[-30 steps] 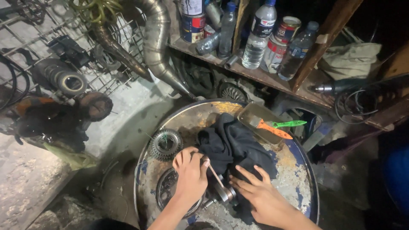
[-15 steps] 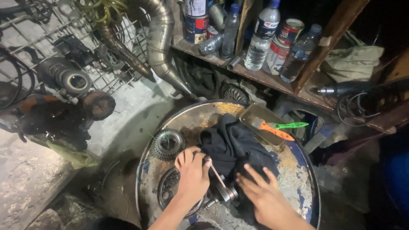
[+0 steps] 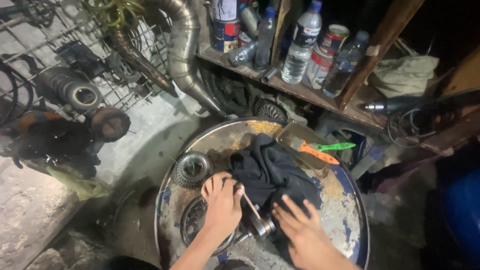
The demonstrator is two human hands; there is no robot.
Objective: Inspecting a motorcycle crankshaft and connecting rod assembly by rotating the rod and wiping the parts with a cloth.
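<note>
— What does the left hand point(image 3: 221, 207) do now?

— Its grip is curled and pressed together around a thin metal rod point(image 3: 251, 206). The fingers pinch the upper end of this rod. The rod goes down and to the right from the grip, into a round metal part point(image 3: 261, 226) that lies just beside the wrist.

— And the right hand point(image 3: 300, 231)?

— It has no closed grip. The fingers are spread and flat, and they press on a black cloth point(image 3: 270, 172). The cloth lies under these fingers and goes away from them, toward the far side. The round metal part is between the two hands, touching the edge of the cloth.

— On what does all this rest?

— On the rusty top of a round metal drum point(image 3: 345, 210), which serves as the worktop. Under the left wrist there is a dark flat ring point(image 3: 192, 225). Beyond the left grip, near it, a toothed gear point(image 3: 192, 169) lies flat.

— What is farther away?

— Behind the cloth stands a small metal tray point(image 3: 292, 137), with an orange-handled tool point(image 3: 319, 154) and a green-handled tool point(image 3: 334, 147) in it. Well beyond, a wooden shelf point(image 3: 300, 92) carries plastic bottles point(image 3: 301, 42) and cans point(image 3: 226, 22). To the far left of the left grip a bent exhaust pipe point(image 3: 182, 45) hangs before a wire grid point(image 3: 30, 55).
</note>
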